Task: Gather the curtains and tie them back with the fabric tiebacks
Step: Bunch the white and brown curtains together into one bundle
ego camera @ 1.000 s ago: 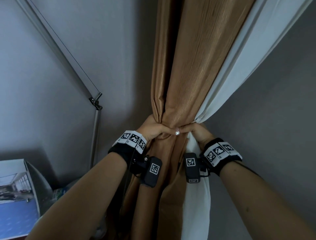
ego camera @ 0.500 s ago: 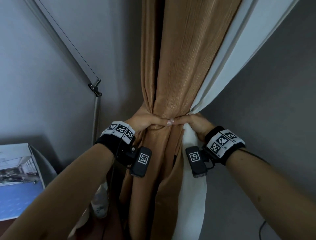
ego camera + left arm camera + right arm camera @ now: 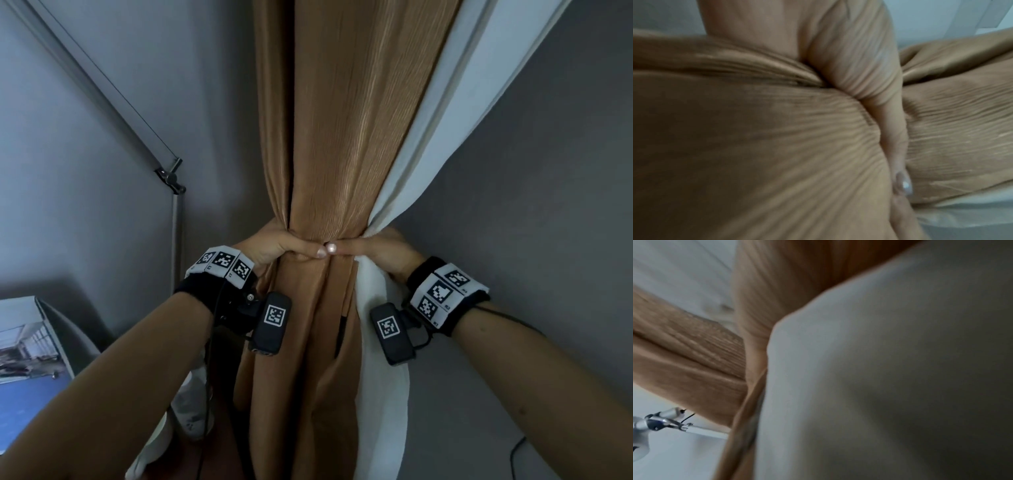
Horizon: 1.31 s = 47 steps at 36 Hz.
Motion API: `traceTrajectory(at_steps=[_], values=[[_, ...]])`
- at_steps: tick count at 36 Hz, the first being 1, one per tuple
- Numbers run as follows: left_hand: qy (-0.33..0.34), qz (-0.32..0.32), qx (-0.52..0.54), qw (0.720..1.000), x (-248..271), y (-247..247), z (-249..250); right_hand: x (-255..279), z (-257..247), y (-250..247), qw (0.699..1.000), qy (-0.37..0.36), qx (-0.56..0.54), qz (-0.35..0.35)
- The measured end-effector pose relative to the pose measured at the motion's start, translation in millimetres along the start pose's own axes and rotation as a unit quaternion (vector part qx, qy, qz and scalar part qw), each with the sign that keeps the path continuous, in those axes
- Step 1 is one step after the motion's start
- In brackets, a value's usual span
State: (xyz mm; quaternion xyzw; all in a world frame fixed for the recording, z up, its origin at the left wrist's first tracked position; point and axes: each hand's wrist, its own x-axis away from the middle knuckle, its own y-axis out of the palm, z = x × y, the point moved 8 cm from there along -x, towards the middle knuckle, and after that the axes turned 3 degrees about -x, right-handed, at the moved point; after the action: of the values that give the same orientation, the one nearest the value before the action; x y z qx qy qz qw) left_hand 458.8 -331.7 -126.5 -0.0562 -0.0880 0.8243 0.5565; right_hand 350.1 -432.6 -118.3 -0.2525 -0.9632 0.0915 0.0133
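A tan pleated curtain (image 3: 342, 144) hangs in the middle with a white lining curtain (image 3: 442, 130) along its right side, both gathered into one bundle. My left hand (image 3: 274, 246) wraps around the bundle from the left and my right hand (image 3: 376, 248) from the right, thumbs meeting at the front. In the left wrist view my thumb (image 3: 894, 134) presses into the tan folds (image 3: 756, 129). The right wrist view is filled by white cloth (image 3: 879, 369) beside tan cloth (image 3: 684, 356). No tieback shows in any view.
A grey wall surrounds the curtains. A metal stand pole with a hinged joint (image 3: 171, 178) rises at the left. A printed board (image 3: 30, 370) leans at the lower left, and a cable (image 3: 515, 455) lies at the lower right.
The view has shifted so the curtain bundle and both hands sit more centred. Both hands keep their hold on the bundle, thumbs still together.
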Motion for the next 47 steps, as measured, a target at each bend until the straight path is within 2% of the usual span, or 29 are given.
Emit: traceTrajectory(at_steps=[3, 5, 9, 15, 18, 21, 23, 26, 32, 38, 43, 45, 47], values=[[0.009, 0.022, -0.003, 1.0, 3.9, -0.6, 1.9, -2.6, 8.4, -11.7, 0.997, 0.005, 0.032, 0.066], [0.009, 0.025, 0.003, 1.0, 6.3, -0.6, 2.0, -5.6, 10.6, -14.7, 0.995, 0.004, 0.056, 0.077], [0.008, 0.019, 0.007, 1.0, 9.7, 0.2, 0.8, 7.6, 1.8, 2.3, 0.999, 0.024, 0.034, 0.0], [0.05, 0.081, 0.053, 0.994, 19.0, 2.4, -1.4, 11.9, 0.8, 5.3, 1.0, 0.014, 0.01, -0.019], [0.064, 0.11, 0.092, 0.987, 26.4, 7.4, -10.6, 14.4, 1.5, 2.9, 1.0, 0.014, 0.001, -0.005], [0.043, 0.046, 0.087, 0.994, 28.6, 17.8, -25.5, 20.4, -2.8, 1.1, 1.0, -0.009, -0.011, 0.015], [0.029, -0.007, 0.073, 0.997, 31.9, 26.1, -28.8, 25.3, -3.3, 6.6, 1.0, -0.011, -0.023, 0.0], [0.031, -0.028, 0.062, 0.997, 33.0, 32.3, -25.6, 31.0, -2.4, 13.3, 0.999, -0.008, -0.031, -0.021], [0.039, -0.005, 0.042, 0.998, 21.9, 39.0, -18.9, 28.5, 2.9, 10.9, 0.998, 0.008, -0.03, -0.057], [0.021, 0.025, 0.037, 0.999, -0.1, 41.0, -27.9, 22.6, 6.0, -0.2, 0.999, 0.003, -0.023, -0.038], [0.054, 0.123, 0.062, 0.989, -5.6, 37.2, -32.3, 15.8, 5.0, 1.7, 0.997, 0.05, 0.015, -0.049], [0.059, 0.152, 0.073, 0.984, -6.0, 33.1, -32.6, 15.7, 4.1, 1.5, 0.996, 0.079, 0.0, -0.029], [0.062, 0.177, 0.075, 0.979, -7.4, 27.6, -32.2, 17.2, -1.2, -0.3, 0.997, 0.057, 0.047, 0.001]])
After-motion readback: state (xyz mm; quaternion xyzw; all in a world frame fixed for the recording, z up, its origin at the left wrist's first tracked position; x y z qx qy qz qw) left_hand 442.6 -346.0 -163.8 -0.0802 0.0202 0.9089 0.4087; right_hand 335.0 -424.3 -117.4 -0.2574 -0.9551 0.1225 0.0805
